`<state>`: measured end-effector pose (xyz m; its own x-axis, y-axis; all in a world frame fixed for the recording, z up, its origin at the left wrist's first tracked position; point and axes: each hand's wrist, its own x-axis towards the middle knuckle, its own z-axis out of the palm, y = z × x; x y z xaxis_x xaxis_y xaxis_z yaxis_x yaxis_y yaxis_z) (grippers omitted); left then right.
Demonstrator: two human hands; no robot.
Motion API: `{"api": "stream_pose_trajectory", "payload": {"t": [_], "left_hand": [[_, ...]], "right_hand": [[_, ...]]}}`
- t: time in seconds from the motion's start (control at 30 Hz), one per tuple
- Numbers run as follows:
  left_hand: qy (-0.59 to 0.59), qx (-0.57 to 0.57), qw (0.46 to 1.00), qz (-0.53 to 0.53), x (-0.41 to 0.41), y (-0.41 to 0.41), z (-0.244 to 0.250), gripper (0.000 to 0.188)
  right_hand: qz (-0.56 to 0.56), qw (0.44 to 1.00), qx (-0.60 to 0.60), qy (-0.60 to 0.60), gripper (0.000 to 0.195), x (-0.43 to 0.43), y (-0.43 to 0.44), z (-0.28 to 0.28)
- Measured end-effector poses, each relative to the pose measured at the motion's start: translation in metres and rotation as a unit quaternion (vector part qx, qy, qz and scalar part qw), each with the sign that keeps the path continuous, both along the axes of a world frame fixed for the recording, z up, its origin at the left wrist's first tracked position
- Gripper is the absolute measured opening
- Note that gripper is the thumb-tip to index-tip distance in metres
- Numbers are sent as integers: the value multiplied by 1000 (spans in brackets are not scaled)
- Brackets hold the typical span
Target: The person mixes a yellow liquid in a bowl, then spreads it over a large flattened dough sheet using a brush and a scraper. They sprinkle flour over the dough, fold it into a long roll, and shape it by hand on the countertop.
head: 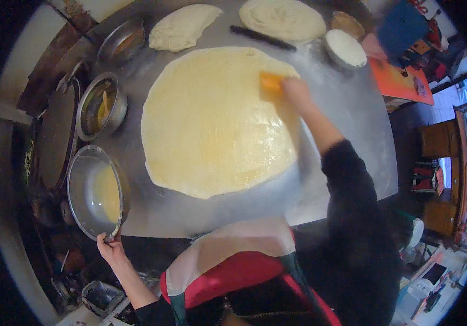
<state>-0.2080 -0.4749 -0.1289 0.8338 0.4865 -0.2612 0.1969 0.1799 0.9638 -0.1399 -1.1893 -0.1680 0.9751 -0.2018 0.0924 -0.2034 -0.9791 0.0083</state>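
Note:
A large sheet of rolled-out dough (205,122) lies flat on the metal worktop (347,110), its surface yellowish and glossy towards the lower right. My right hand (296,91) grips an orange scraper or spreader (271,82) and holds it over the upper right part of the sheet; its exact kind is blurred. At the worktop's left front corner, my left hand (110,247) holds the rim of a metal bowl (88,187). The bowl is tilted, with a pale yellow liquid (110,191) pooled along its right side.
Behind the sheet lie two dough masses (182,28) (282,19) and a dark bar (262,37). A bowl of white powder (346,49) stands at back right. Along the left are a bowl of oil with a spoon (101,106), another metal bowl (122,40) and a round griddle (58,134).

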Motion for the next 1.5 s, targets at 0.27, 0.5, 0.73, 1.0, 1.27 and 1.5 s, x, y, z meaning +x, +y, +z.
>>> {"api": "stream_pose_trajectory", "payload": {"t": [0.27, 0.5, 0.73, 1.0, 1.27, 1.5], "left_hand": [[2, -158, 986, 50, -10, -37, 36, 35], [-11, -171, 985, 19, 15, -20, 36, 34], [5, -195, 980, 22, 4, 12, 39, 39], [-48, -121, 989, 72, 2, 39, -6, 36], [-55, -161, 979, 110, -1, 42, -37, 32], [-70, -236, 962, 117, 3, 53, -59, 30]], "right_hand": [[114, 992, 44, 34, 17, -167, 141, 6], [139, 978, 129, 83, 19, -147, 307, 23], [204, 966, 131, 89, 20, -101, 376, 39], [-48, 991, 77, 94, 14, 9, 229, -25], [193, 971, 95, 102, 21, 17, 344, 26], [147, 984, 84, 58, 20, 70, 309, -10]]}}
